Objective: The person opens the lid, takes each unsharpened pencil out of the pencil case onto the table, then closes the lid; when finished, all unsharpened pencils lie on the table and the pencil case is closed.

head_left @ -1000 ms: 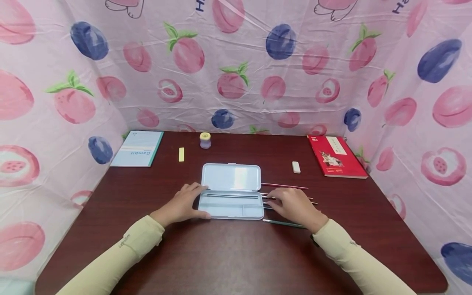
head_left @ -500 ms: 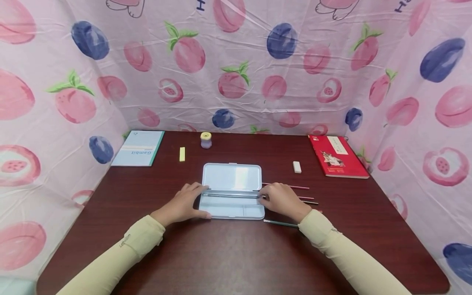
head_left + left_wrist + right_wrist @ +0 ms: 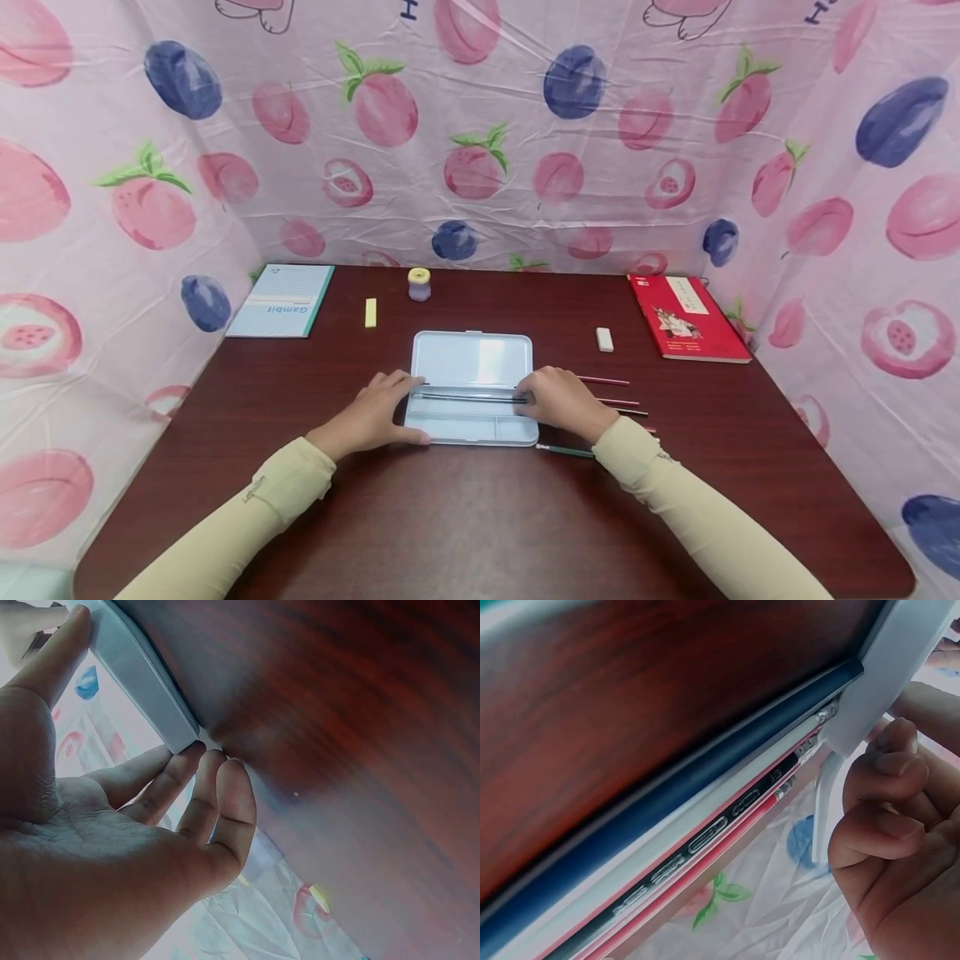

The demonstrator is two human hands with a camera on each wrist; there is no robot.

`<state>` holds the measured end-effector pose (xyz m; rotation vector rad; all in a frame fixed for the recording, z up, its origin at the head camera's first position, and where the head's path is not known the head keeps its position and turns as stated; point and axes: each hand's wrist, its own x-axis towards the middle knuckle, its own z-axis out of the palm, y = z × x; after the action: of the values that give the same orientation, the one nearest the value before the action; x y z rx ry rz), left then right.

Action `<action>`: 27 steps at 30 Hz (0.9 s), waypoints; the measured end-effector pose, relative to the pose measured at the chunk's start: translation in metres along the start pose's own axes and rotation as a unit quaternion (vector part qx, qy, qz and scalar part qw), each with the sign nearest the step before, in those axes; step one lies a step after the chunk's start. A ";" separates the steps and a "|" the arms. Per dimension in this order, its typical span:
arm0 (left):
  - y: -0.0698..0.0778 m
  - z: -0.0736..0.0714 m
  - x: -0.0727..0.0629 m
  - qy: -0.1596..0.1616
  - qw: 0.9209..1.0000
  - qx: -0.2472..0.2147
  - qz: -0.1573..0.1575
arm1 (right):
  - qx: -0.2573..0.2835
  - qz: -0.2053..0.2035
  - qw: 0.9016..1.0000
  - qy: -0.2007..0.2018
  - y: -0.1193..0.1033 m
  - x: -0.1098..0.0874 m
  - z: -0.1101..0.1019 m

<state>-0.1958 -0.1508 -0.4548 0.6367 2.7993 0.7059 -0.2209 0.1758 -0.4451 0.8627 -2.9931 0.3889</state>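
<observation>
A pale blue pencil case (image 3: pixel 450 429) lies with its lid (image 3: pixel 442 358) raised toward the back. My left hand (image 3: pixel 375 417) holds its left end, thumb at the front corner and fingers at the back; the left wrist view shows the fingertips touching the case's end wall (image 3: pixel 142 682). A dark pencil (image 3: pixel 465 397) lies lengthwise in the long rear compartment. My right hand (image 3: pixel 562 404) reaches over the case's right end and pinches that pencil's end, the contact partly hidden. In the right wrist view, several pencils (image 3: pixel 727 825) lie beside the case, below curled fingers (image 3: pixel 877 840).
A green pencil (image 3: pixel 566 451) lies at the right front. Behind are a white eraser (image 3: pixel 604 339), a yellow strip (image 3: pixel 371 312) and a small yellow-topped container (image 3: pixel 419 285). A notebook (image 3: pixel 281 300) stands back left, a red book (image 3: pixel 690 321) back right.
My right hand has moved left, from above the loose pencils to inside the case's right end. The left hand and the case stay in place.
</observation>
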 end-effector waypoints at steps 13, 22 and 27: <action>-0.002 0.000 0.000 0.003 1.000 0.001 0.004 | -0.026 0.011 0.999 -0.028 -0.009 0.007 0.002; -0.001 0.000 0.000 0.006 1.000 0.003 0.006 | -0.074 -0.024 0.997 0.005 -0.014 0.001 0.005; 0.000 -0.001 -0.001 0.005 1.000 -0.001 0.001 | -0.085 -0.041 0.995 0.024 -0.016 -0.002 0.002</action>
<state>-0.1955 -0.1517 -0.4544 0.6389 2.8064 0.7136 -0.2107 0.1631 -0.4436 0.9416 -2.8834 0.1481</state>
